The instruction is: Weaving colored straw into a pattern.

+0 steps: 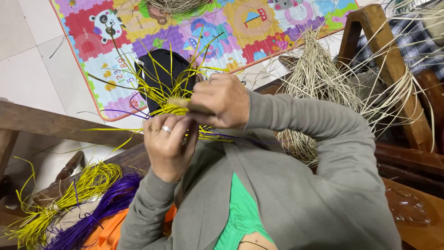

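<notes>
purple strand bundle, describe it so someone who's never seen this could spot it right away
Start at the colourful puzzle-pattern play mat on the floor, then drop to the picture's bottom left corner. There the bundle of purple strands lies below the left hand, beside a bundle of yellow strands. Its deep purple colour sets it apart.

left hand (169, 143): raised, curling fingers shut, ring showing | right hand (222, 102): pinching closed just above | both arms bending, grey-sleeved
</notes>
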